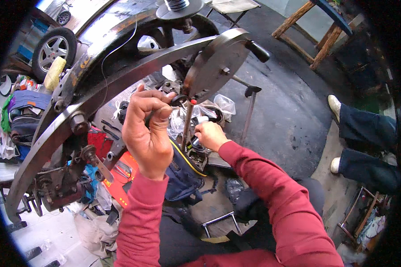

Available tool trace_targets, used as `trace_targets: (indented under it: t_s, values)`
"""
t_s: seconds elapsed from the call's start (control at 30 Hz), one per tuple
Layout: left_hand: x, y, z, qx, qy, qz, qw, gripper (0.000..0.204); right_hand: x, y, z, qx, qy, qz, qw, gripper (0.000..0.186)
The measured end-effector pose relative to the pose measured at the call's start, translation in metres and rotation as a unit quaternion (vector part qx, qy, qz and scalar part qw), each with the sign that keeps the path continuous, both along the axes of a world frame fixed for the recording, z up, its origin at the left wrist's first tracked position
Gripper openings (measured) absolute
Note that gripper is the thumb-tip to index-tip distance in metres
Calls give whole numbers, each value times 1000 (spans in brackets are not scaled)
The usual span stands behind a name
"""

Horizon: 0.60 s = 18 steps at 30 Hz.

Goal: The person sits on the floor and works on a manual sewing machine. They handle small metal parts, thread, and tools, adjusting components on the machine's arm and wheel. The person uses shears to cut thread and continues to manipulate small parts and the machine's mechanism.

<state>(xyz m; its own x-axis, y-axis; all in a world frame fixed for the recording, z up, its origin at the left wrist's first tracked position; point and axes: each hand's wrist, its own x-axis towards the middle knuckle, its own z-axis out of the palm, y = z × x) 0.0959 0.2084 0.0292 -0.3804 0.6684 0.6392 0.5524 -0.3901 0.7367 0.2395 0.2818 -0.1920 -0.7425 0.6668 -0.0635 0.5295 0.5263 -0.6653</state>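
My left hand (149, 129) is raised with curled fingers, its fingertips at a small dark round part (179, 99) on the lower edge of a steel disc (216, 60); what they hold is unclear. The disc has a black handle (258, 51) and sits beside a curved iron machine arm (140, 66). A thin rod (187, 124) with a red tip stands just right of my left hand. My right hand (209, 135) is lower and to the right, closed on a partly hidden tool among plastic bags (225, 107) and metal parts.
A spool (178, 11) tops the machine. Bags (26, 115), a wheel (53, 51) and a red case (129, 196) are at the left. A wooden stool (312, 33) stands top right; another person's legs (365, 120) are at the right, near a dark platform (289, 129).
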Motion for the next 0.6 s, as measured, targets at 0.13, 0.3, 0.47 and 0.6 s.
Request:
trace_targets:
  t_s: [0.13, 0.3, 0.47, 0.6]
  values:
    - [-2, 0, 1, 10, 10, -4, 1000, 8, -31, -8, -35, 72, -17, 22, 997, 13]
    - [0, -4, 4, -20, 1, -6, 1000, 11, -56, -18, -79, 75, 110, 3, 991, 24]
    - [3, -9, 9, -48, -8, -8, 999, 15, -71, -21, -108, 57, 125, 11, 991, 21]
    - [3, -8, 12, -48, -30, -26, 998, 14, -71, -19, -111, 67, 76, 19, 995, 21]
